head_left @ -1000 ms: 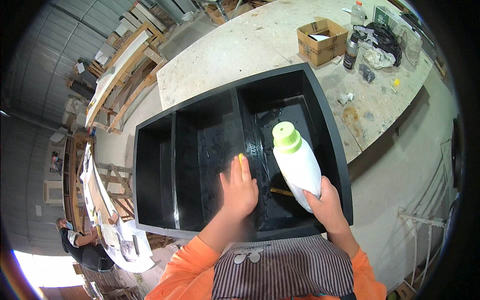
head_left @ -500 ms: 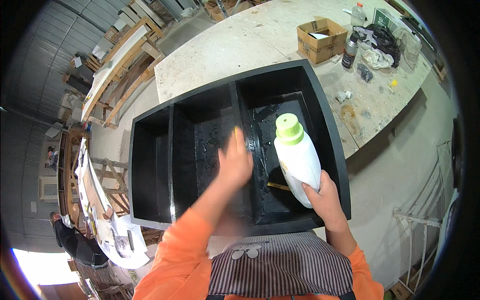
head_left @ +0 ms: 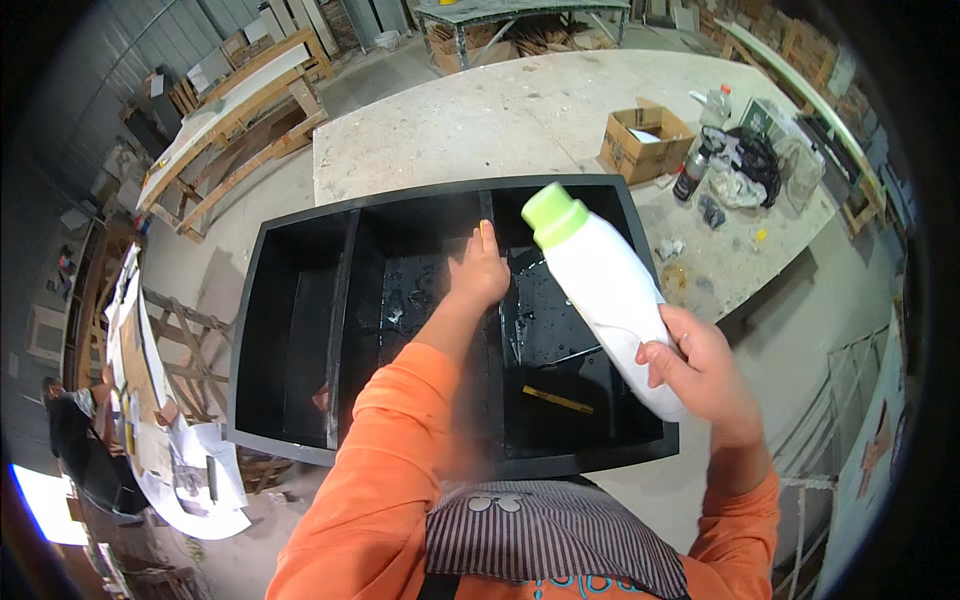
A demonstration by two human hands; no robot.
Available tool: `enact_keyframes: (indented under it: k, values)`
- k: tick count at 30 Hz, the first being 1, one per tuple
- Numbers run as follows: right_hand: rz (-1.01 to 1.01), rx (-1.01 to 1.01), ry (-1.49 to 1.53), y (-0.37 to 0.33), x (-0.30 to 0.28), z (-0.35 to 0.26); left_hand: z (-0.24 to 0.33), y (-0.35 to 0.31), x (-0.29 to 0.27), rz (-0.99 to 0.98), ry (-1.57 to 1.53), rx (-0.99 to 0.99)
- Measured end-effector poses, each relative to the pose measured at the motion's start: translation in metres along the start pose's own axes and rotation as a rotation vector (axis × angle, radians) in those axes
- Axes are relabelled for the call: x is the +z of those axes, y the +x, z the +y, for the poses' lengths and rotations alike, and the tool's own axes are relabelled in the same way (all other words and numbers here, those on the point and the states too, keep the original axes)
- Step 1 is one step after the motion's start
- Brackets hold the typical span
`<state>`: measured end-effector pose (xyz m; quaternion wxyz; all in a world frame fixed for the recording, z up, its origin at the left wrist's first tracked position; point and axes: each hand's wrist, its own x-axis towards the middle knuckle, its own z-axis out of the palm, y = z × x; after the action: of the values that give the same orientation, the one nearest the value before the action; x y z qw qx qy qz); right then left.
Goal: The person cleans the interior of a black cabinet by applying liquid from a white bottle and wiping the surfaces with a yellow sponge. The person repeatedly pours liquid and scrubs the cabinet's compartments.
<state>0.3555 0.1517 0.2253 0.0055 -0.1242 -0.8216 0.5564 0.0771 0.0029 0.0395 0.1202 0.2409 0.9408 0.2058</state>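
Observation:
A large black box (head_left: 270, 430) with three compartments sits in front of me, its floors wet with droplets in the middle and right compartments. My right hand (head_left: 700, 368) grips the lower part of a white plastic bottle (head_left: 605, 285) with a light green cap, tilted up and left above the right compartment. My left hand (head_left: 480, 270), fingers stretched out, is over the right-hand divider (head_left: 495, 385); whether it touches is unclear. Something small and yellow shows at a fingertip. On the right compartment's floor lies a narrow yellow strip (head_left: 558, 401).
Beyond the box stretches a pale worktable (head_left: 400, 135), with a cardboard box (head_left: 645, 140), a dark spray can (head_left: 690, 175) and crumpled plastic bags (head_left: 750, 165) at its right. Wooden trestles (head_left: 225, 120) stand to the left. Another person (head_left: 95, 455) is at a bench far left.
The bottle has gone from nearly upright to leaning further left, with my right hand shifting right. My left hand remains over the divider. The view has tilted up, showing more background.

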Motion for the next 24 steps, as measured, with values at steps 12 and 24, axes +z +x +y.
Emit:
enact_keyframes:
  k: [12, 24]
  values:
    - [-0.399, -0.068, -1.267, 0.027, 0.024, -0.086, -0.006, -0.075, 0.019, 0.000, 0.021, 0.106]
    - [-0.280, -0.458, -1.760, 0.037, 0.060, -0.095, -0.012, -0.111, 0.043, 0.157, 0.094, 0.257]
